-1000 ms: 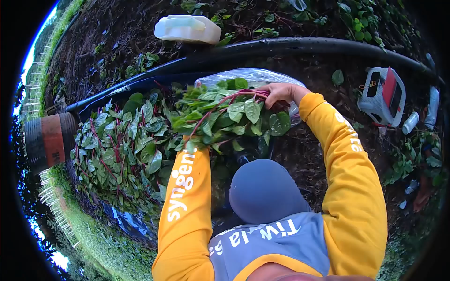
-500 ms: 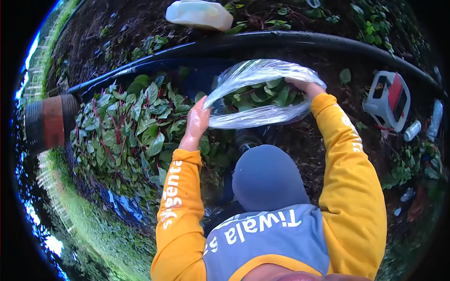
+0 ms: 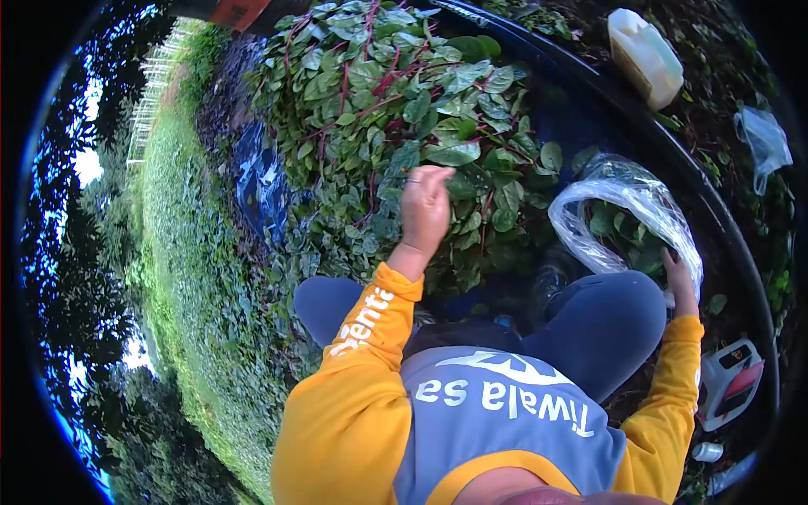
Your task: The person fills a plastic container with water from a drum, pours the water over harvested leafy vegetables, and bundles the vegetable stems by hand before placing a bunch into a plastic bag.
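A large heap of leafy greens (image 3: 362, 93) with reddish stems lies in front of me. Over its near part is my left hand (image 3: 426, 206), its fingers bent and drawn together against the leaves; whether they pinch a stem I cannot make out. To the right, a clear plastic bag (image 3: 581, 202) stands with its mouth wide, and green leaves (image 3: 619, 225) show inside. My right hand (image 3: 680, 279) grips the bag's near right rim, with some fingers hidden by the plastic.
A dark pipe-like edge (image 3: 715, 164) curves around the right side. Beyond it are a yellowish plastic jug (image 3: 646, 59) and a crumpled clear bag (image 3: 764, 143). A grey-and-red plastic container (image 3: 732, 385) and a small white can (image 3: 708, 452) lie at lower right. My bent knee (image 3: 610, 324) is beside the bag.
My left hand has let go of the bag's rim and moved left onto the leaf heap. My right hand still holds the bag, now lower down. The view has turned left.
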Motion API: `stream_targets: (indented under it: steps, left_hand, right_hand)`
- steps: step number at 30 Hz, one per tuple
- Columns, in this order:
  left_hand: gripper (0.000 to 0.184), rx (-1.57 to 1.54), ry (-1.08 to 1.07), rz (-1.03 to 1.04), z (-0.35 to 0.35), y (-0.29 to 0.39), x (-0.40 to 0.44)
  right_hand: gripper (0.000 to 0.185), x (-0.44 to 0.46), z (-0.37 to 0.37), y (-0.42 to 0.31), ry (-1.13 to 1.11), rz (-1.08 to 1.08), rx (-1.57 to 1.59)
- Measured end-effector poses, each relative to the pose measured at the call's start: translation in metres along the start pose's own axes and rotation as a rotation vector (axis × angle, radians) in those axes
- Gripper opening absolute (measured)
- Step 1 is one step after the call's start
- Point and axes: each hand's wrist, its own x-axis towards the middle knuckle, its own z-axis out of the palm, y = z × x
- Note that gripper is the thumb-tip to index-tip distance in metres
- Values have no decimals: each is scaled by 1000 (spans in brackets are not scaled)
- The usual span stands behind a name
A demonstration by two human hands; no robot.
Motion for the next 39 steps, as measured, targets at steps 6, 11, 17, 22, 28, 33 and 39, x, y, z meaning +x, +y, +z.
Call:
stream_targets:
  steps: [6,11,17,22,28,33,39]
  left_hand:
    - [21,123,57,-728,-56,-220,-47]
    - [26,37,-180,-697,-58,-208,-47]
    - [19,-59,-194,-633,-68,-234,-68]
    - [27,291,-254,-530,-56,-201,-87]
    - [26,-217,-132,-655,-99,-207,-75]
    - [27,-397,-290,-757,-155,-135,-34]
    - [31,-1008,-576,-1138,-151,-75,-6]
  right_hand:
    - [61,-54,-82,-116,-414,10,148]
    - [49,-63,-99,-297,13,-457,468]
    - [44,-73,1,-470,-442,-848,278]
    - [43,-79,89,-497,-308,-1110,6]
    - [34,-81,106,-493,-326,-1194,3]
    - [30,-79,123,-497,-190,-1456,209]
    - [35,-97,142,-487,-110,-1680,-10]
